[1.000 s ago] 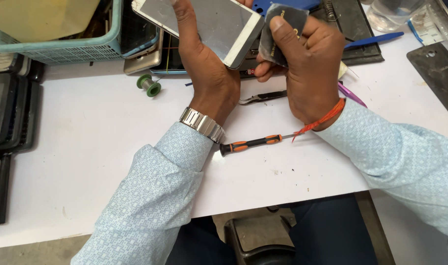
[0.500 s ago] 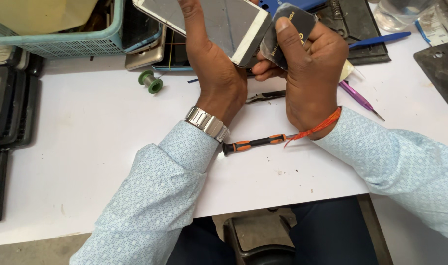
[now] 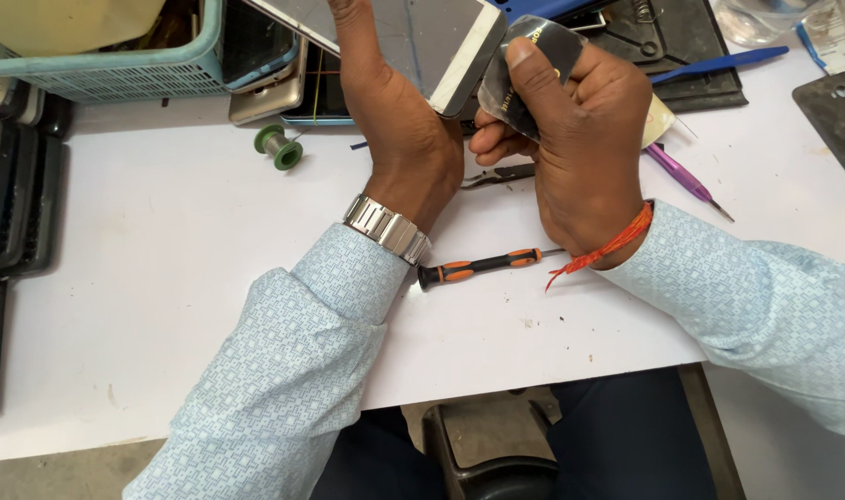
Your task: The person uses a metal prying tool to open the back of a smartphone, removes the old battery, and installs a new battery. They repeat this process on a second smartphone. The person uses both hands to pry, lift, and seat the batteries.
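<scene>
My left hand [image 3: 399, 130] grips a white-edged smartphone [image 3: 413, 42], held up off the white table [image 3: 163, 278] near the top of the view. My right hand [image 3: 571, 148] pinches a thin dark plastic card [image 3: 524, 69] whose edge meets the phone's lower right corner. A metal watch [image 3: 385, 229] is on my left wrist and an orange thread [image 3: 608, 245] on my right wrist. A black and orange screwdriver [image 3: 478, 266] lies on the table between my forearms.
A teal basket [image 3: 117, 56] stands at the back left, with phones [image 3: 270, 88] beside it and a green wire spool [image 3: 279, 146] in front. Dark pliers [image 3: 501, 174], a purple tool [image 3: 682, 181], a blue tool [image 3: 719, 65] and a black mat [image 3: 682, 46] lie behind my hands. Black trays [image 3: 15, 194] line the left edge.
Both hands with the phone and the card have shifted slightly up and to the right in the view. The card stays against the phone's corner.
</scene>
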`<action>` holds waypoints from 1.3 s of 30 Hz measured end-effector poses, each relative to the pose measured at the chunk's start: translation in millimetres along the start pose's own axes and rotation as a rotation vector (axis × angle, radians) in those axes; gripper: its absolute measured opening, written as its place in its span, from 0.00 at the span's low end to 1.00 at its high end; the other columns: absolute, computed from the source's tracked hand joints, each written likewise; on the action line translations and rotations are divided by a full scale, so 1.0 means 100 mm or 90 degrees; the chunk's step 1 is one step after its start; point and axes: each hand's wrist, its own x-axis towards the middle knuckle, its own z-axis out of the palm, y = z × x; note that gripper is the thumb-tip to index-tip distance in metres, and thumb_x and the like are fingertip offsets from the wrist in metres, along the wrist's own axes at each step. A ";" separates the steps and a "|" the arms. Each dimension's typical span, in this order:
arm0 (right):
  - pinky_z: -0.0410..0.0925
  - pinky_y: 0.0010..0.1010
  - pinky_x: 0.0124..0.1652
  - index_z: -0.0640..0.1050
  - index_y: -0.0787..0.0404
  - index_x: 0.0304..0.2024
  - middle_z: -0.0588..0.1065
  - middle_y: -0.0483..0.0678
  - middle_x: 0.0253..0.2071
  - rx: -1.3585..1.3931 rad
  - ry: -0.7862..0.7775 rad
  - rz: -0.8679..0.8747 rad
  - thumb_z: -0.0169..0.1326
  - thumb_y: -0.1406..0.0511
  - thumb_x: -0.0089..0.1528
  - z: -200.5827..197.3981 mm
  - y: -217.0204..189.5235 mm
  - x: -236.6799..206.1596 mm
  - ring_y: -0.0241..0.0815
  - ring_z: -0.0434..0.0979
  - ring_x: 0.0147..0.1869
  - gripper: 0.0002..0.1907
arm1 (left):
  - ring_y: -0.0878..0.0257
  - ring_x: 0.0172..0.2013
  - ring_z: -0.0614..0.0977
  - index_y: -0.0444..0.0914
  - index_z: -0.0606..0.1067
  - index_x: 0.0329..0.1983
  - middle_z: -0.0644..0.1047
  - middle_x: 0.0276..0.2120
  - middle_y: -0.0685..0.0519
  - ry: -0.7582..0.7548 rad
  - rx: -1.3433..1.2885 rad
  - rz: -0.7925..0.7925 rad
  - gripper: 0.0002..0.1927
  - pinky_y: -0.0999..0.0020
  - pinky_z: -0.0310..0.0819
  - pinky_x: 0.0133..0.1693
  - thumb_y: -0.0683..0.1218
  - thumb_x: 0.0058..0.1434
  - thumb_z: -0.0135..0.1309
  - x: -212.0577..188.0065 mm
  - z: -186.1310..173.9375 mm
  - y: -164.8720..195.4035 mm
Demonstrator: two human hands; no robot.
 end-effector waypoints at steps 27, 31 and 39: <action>0.75 0.29 0.28 0.77 0.70 0.40 0.77 0.53 0.31 0.074 -0.018 0.092 0.52 0.64 0.74 0.11 -0.03 -0.08 0.41 0.79 0.28 0.14 | 0.63 0.52 0.77 0.38 0.62 0.62 0.69 0.50 0.50 0.030 -0.086 0.106 0.26 0.65 0.77 0.56 0.63 0.78 0.33 0.13 -0.06 -0.02; 0.76 0.29 0.28 0.76 0.69 0.41 0.79 0.55 0.33 0.019 0.012 0.070 0.51 0.65 0.74 -0.02 -0.03 0.04 0.42 0.81 0.29 0.12 | 0.55 0.46 0.82 0.35 0.66 0.57 0.75 0.46 0.45 -0.079 -0.089 0.023 0.36 0.57 0.81 0.50 0.70 0.76 0.27 0.10 -0.06 0.08; 0.80 0.28 0.34 0.67 0.67 0.55 0.80 0.55 0.47 -0.032 -0.022 -0.029 0.47 0.68 0.76 -0.13 -0.01 0.14 0.42 0.85 0.42 0.08 | 0.58 0.43 0.81 0.35 0.67 0.55 0.75 0.44 0.48 -0.101 0.017 0.001 0.40 0.54 0.86 0.45 0.75 0.72 0.27 0.14 -0.09 0.26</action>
